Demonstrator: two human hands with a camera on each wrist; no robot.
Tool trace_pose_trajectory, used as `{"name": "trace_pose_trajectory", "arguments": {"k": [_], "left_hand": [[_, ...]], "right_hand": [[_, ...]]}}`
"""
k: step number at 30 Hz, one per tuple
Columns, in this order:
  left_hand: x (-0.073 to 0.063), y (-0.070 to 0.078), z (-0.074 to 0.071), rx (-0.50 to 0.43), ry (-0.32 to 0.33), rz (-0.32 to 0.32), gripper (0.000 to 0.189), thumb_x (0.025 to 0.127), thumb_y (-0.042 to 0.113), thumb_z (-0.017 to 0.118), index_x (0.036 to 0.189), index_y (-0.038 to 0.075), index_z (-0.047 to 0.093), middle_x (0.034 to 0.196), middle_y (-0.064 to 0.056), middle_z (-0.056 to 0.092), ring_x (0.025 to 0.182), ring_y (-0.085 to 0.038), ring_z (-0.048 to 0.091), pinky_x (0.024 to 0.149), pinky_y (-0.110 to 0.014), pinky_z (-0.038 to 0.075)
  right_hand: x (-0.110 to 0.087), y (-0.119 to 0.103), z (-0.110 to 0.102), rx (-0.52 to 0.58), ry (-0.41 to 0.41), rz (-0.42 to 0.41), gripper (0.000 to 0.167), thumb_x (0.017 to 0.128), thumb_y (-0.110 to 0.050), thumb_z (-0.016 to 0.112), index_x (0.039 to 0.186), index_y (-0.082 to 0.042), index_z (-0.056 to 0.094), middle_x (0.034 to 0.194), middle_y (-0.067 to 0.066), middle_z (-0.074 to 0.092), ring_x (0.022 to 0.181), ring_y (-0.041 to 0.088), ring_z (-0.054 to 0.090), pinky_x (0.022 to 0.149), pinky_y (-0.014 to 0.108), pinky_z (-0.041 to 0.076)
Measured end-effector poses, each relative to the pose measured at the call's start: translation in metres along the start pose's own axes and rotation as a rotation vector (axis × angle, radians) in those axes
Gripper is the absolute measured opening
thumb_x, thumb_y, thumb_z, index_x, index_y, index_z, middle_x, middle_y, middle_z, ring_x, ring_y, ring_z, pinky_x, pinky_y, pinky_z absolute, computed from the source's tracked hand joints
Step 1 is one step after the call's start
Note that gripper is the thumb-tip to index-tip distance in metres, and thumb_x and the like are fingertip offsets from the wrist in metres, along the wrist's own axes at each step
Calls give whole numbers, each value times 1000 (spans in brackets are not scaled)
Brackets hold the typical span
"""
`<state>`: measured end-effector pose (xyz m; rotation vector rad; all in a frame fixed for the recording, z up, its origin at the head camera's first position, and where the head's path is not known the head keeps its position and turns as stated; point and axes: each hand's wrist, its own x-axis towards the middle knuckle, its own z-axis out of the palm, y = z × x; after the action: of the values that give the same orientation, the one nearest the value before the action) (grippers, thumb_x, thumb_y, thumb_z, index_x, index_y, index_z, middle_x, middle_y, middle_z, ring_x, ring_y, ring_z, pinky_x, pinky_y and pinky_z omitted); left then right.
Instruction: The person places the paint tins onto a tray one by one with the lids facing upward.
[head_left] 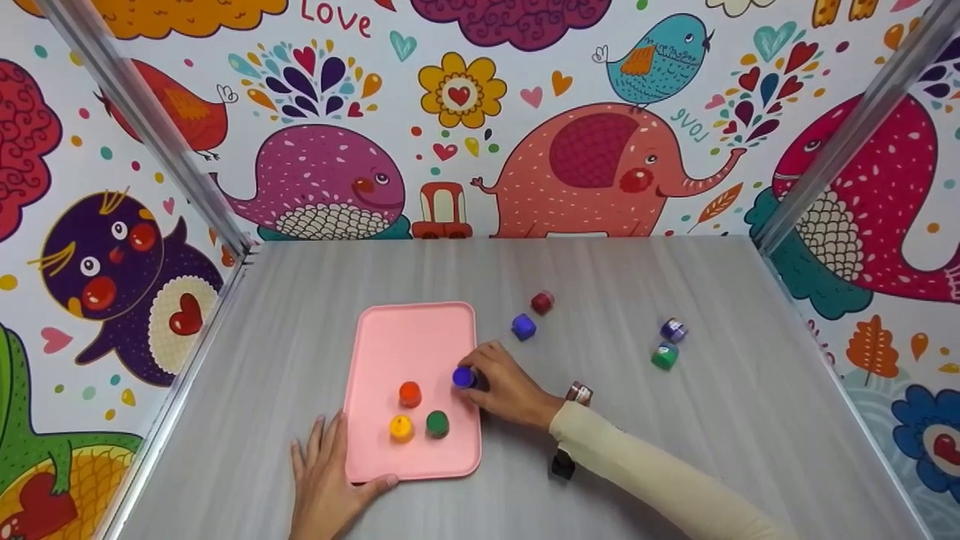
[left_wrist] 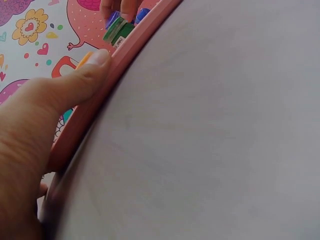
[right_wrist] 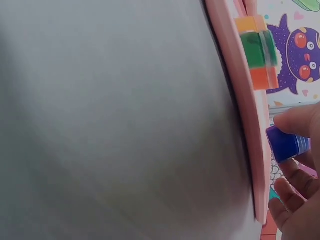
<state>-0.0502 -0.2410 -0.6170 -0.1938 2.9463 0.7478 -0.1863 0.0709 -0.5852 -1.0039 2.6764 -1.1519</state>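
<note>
My right hand (head_left: 514, 386) pinches a blue paint pot (head_left: 463, 377) between thumb and fingers at the right side of a pink tray (head_left: 390, 337). In the right wrist view, the blue pot's smooth end points toward the tray's rim. An orange-red pot (head_left: 409, 394), a yellow pot (head_left: 401, 428) and a green pot (head_left: 437, 424) stand in the tray's nearer half. My left hand (head_left: 326, 472) rests at the tray's near left corner, fingers extended along its left side. Its thumb (left_wrist: 82, 82) lies across the near rim.
Right of the tray lie another blue pot (head_left: 523, 327) and a dark red pot (head_left: 542, 302). Farther right are a purple-blue pot (head_left: 673, 330) and a second green pot (head_left: 664, 356). A brown pot (head_left: 580, 393) and a black object (head_left: 562, 463) flank my right wrist. Patterned walls enclose the table.
</note>
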Motion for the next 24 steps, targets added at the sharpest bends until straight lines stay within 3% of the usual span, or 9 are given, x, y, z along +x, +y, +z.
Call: {"name": "trace_pose_trajectory", "arguments": {"k": [7,15,24], "left_hand": [[0,1,-1,-9,4,0,151,68,89,83,170,-6,26,173,-34,30,162,-58,12,125,-80,-12],[-2,-2,1,34,40,38,147,71,88,81,170,-7,28,172,-34,33,162,-59,16,125,-81,-9],[-2,0,0,30,16,20,147,72,90,79,171,-5,26,174,-33,31,162,-58,13,125,-81,-10]], "right_hand": [[1,-2,14,-36,2,-25,32,101,-25,84,129,-14,73,113,-1,64,115,18,52,95,29,50],[2,-5,25,-54,12,-91,32,100,-23,85,128,-12,72,118,1,68,120,20,54,103,31,53],[7,-8,30,-36,-17,-45,32,103,-26,82,132,-14,72,121,-1,68,123,18,53,106,29,52]]}}
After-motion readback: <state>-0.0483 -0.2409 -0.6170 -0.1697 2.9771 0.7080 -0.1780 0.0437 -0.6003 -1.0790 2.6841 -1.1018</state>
